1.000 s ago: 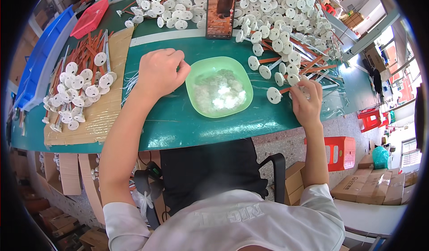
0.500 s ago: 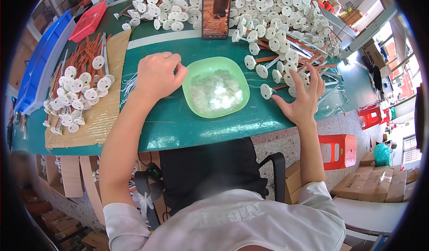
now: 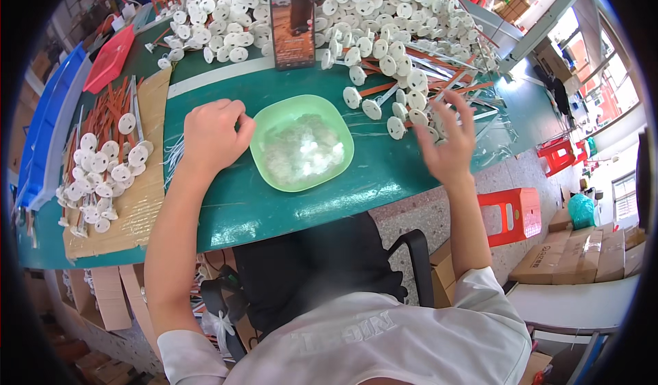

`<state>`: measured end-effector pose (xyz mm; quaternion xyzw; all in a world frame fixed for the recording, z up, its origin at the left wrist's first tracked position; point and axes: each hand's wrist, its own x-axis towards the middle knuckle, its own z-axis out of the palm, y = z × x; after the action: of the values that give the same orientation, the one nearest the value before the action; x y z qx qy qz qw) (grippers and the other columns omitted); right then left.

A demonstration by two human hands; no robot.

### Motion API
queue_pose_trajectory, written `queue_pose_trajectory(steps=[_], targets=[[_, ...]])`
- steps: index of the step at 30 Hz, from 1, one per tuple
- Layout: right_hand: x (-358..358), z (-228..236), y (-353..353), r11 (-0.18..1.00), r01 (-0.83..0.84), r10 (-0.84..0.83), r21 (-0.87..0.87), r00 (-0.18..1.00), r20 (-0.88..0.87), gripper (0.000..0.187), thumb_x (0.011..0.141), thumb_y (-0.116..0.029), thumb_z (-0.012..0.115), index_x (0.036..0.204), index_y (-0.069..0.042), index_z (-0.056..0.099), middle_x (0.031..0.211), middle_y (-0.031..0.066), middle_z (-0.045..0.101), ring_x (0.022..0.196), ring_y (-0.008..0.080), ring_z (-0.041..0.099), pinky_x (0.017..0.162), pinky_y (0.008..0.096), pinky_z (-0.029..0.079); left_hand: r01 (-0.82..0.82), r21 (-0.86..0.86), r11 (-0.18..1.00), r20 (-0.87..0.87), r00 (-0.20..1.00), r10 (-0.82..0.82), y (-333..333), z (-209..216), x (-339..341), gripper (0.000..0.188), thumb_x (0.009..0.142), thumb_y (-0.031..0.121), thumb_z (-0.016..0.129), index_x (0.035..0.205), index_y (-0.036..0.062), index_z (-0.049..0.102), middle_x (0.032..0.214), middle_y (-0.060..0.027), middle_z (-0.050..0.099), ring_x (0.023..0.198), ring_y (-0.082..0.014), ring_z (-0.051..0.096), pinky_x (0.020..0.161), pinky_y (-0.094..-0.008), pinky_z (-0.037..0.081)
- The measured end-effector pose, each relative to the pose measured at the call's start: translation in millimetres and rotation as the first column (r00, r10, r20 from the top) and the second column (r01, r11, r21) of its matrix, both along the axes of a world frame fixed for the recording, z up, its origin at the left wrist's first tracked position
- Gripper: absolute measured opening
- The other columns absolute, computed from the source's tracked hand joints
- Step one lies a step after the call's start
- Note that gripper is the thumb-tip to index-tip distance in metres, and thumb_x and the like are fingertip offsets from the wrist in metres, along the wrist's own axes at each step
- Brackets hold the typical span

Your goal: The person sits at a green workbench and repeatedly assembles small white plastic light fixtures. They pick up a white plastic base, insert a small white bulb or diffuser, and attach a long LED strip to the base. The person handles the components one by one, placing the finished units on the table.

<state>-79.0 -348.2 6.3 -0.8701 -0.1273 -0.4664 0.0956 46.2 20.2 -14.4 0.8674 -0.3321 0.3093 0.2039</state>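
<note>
My left hand [image 3: 214,135] rests curled on the green table [image 3: 384,176], its fingers closed beside the left rim of a light green bowl [image 3: 264,162] that holds small whitish pieces. Nothing shows in that hand. My right hand [image 3: 449,142] hovers with fingers spread above the table's right part, just short of a heap of white round discs on stems [image 3: 384,49]. It holds nothing.
A phone [image 3: 293,25] stands propped behind the bowl. A cardboard sheet [image 3: 140,200] at the left carries white discs and orange strips [image 3: 110,121]. Blue trays [image 3: 48,121] and a red tray [image 3: 110,59] lie far left. A red stool [image 3: 514,214] and cardboard boxes [image 3: 582,255] stand on the floor at right.
My right hand held a white disc on a stem, let it go at the heap, and now lifts with spread fingers. My left hand stayed beside the bowl.
</note>
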Motion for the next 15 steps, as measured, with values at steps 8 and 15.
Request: queue_pose_trajectory(steps=[8, 15], targets=[[58.8, 51.1, -77.6, 0.975, 0.107, -0.08, 0.195, 0.987, -0.14, 0.012, 0.086, -0.005, 0.07, 0.098, -0.003, 0.072, 0.086, 0.01, 0.071, 0.075, 0.0206, 0.069, 0.07, 0.0318, 0.054, 0.008, 0.058, 0.998, 0.134, 0.991, -0.016, -2.2, 1.9, 3.5, 0.014, 0.068, 0.012, 0.065, 0.059, 0.0072, 0.056, 0.055, -0.0063, 0.055, 0.051, -0.0254, 0.058, 0.048, -0.0374, 0.047], [-2.8, 52.1, -120.4, 0.892, 0.372, -0.333, 0.255, 0.925, -0.184, 0.021, 0.084, -0.001, 0.069, 0.104, -0.006, 0.074, 0.094, 0.0079, 0.071, 0.078, 0.0158, 0.067, 0.068, 0.0297, 0.053, 0.02, 0.062, 0.998, 0.098, 0.995, -0.026, 1.8, 8.9, -1.9, 0.016, 0.068, 0.01, 0.064, 0.058, 0.0066, 0.051, 0.055, -0.0091, 0.051, 0.05, -0.0287, 0.055, 0.047, -0.0404, 0.043]])
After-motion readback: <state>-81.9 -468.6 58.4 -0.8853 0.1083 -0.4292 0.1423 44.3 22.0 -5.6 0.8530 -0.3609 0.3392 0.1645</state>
